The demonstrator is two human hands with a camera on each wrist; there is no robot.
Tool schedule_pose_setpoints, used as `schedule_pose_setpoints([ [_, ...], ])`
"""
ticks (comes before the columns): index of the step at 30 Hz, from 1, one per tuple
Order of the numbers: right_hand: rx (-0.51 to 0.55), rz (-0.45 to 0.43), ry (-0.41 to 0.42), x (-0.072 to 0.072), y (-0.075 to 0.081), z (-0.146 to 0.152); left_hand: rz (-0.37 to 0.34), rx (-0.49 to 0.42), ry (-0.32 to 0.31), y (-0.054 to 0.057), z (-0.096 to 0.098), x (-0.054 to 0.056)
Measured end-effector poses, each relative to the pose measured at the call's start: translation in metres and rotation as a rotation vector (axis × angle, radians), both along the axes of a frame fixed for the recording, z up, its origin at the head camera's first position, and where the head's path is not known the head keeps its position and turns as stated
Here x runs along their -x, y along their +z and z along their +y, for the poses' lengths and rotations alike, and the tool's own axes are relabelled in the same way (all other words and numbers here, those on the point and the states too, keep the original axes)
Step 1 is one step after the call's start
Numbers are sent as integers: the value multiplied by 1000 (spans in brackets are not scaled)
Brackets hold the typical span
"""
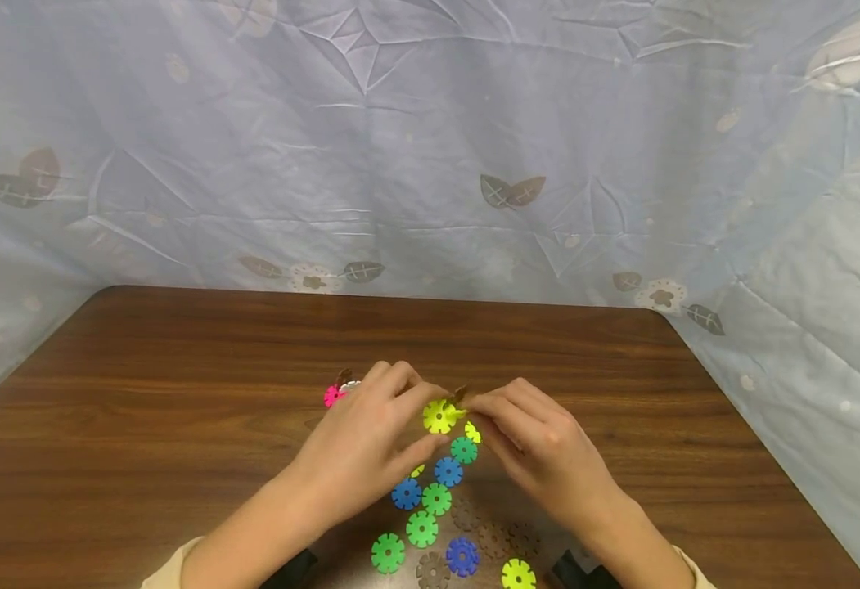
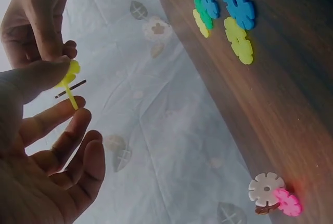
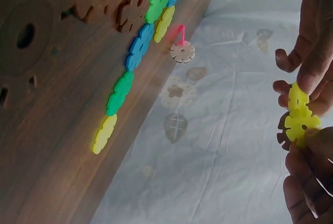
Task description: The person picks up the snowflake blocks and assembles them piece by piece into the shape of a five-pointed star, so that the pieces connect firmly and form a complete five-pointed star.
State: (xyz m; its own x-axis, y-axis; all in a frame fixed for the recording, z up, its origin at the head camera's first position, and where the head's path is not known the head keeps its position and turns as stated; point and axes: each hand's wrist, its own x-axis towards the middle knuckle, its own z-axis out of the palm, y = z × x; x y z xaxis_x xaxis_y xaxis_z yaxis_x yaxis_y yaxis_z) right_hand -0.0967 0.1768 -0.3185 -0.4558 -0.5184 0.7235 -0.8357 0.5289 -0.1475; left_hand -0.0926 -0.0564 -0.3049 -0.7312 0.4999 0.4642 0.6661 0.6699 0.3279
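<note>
Over the middle of the table, my left hand (image 1: 371,438) pinches a yellow notched plastic disc (image 1: 439,416) between thumb and fingertip. From the other side, my right hand (image 1: 547,446) pinches a second yellow disc with its fingertips. The two yellow discs touch edge to edge in the right wrist view, where a brown disc (image 3: 282,130) shows behind them. Whether all three are slotted together I cannot tell. Beyond my left hand lies a small cluster with a white disc (image 2: 266,188), a pink disc (image 2: 287,201) and a brown piece.
Below the hands, a slanting row of discs lies on the wooden table (image 1: 194,458), among them a green disc (image 1: 436,498) and a blue disc (image 1: 448,471). Several brown discs (image 1: 493,540) lie nearer me, beside a dark blue disc (image 1: 462,557). Patterned cloth (image 1: 430,147) hangs behind the table.
</note>
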Motion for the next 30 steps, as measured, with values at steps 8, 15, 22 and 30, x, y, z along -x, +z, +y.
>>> schedule_pose_setpoints([
  [8,-25,-60,-36,-3,3,3,-58,38,64,6,-10,5],
  [15,-84,-108,-127,-2,8,10,-243,135,250,-3,-28,21],
  [22,-251,-290,-278,-1,6,14,-340,301,294,-23,-33,35],
  [30,-371,-474,-371,-2,12,15,-389,330,298,-31,-37,43],
])
